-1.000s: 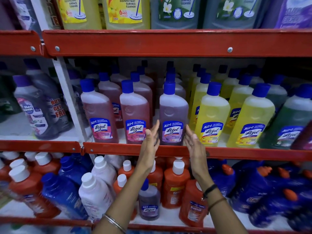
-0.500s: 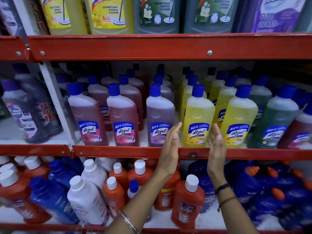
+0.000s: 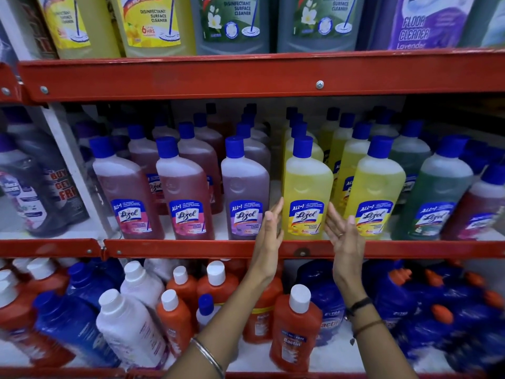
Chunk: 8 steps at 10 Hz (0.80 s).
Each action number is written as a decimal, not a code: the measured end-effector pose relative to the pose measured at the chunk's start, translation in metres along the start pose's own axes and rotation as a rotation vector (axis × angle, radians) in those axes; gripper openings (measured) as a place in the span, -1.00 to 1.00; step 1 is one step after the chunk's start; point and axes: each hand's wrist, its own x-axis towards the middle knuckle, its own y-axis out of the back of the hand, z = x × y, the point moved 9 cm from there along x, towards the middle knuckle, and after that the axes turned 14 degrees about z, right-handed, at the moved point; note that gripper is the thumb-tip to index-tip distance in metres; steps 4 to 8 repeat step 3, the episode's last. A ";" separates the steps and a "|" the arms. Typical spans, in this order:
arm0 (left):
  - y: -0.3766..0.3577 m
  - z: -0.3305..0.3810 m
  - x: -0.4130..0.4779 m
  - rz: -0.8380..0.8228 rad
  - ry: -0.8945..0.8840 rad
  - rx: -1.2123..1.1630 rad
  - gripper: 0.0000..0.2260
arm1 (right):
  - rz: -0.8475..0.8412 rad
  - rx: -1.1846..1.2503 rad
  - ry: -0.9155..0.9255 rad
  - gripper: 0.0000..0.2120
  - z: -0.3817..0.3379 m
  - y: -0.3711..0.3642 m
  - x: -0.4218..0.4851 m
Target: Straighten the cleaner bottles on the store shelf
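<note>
Yellow bottle (image 3: 307,192) stands at front edge of mid shelf (image 3: 191,248), btwn purple bottle (image 3: 244,192) & 2nd yellow one, w/ left hand (image 3: 269,228) & right hand (image 3: 341,231) flat-open either side, gripping nothing, apparently bracketing it to square it.

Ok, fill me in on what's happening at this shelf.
A person is tidying the middle shelf of cleaner bottles. Both hands are open, one on each side of the front yellow Lizol bottle: the left hand at its left edge, the right hand at its right. Neither hand grips it. The bottle stands upright at the shelf's front edge, between a purple bottle and another yellow one.
</note>
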 end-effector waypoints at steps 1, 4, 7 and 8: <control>0.001 -0.002 0.000 0.013 0.017 0.010 -0.11 | 0.005 -0.016 0.000 -0.24 0.001 0.001 0.000; 0.000 0.000 0.000 -0.013 0.011 0.017 -0.11 | -0.004 0.017 0.013 -0.44 0.000 0.000 -0.001; 0.000 0.000 0.000 -0.013 0.011 0.017 -0.11 | -0.004 0.017 0.013 -0.44 0.000 0.000 -0.001; 0.000 0.000 0.000 -0.013 0.011 0.017 -0.11 | -0.004 0.017 0.013 -0.44 0.000 0.000 -0.001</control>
